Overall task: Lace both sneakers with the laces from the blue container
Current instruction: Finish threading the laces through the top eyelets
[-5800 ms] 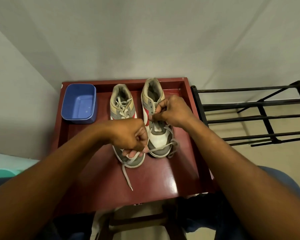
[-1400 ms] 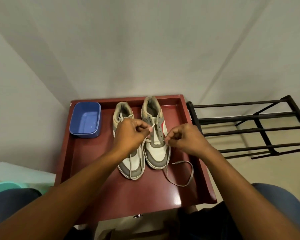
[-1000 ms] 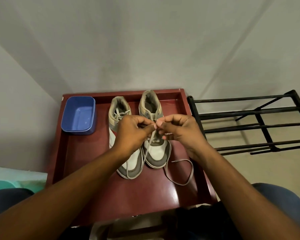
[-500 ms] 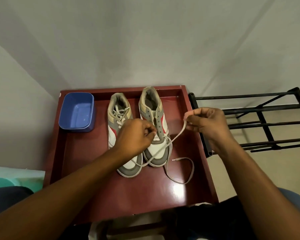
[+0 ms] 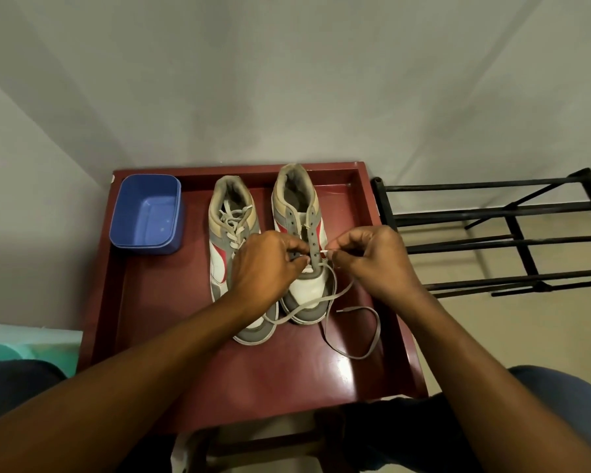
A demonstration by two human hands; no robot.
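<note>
Two grey, white and red sneakers stand side by side on a dark red tray table [image 5: 144,322]. The left sneaker [image 5: 231,227] has a lace through its eyelets. The right sneaker [image 5: 299,213] is laced only near the toe. My right hand [image 5: 376,261] pinches the white tip of the grey lace [image 5: 372,339] at an eyelet on that shoe's right side. My left hand [image 5: 265,268] grips the shoe's eyelet flap at mid-shoe. The lace's loose part loops over the tray to the right of the toe. The blue container [image 5: 147,215] at the back left holds nothing.
A black metal shoe rack [image 5: 512,240] stands right of the tray table. Grey walls close in behind and to the left. A teal object [image 5: 28,349] lies on the floor at the lower left. My knees sit under the table's near edge.
My right hand, which had pulled the lace out to the right, has come back to the right sneaker and now holds the lace tip at an eyelet. My left hand stays on the shoe.
</note>
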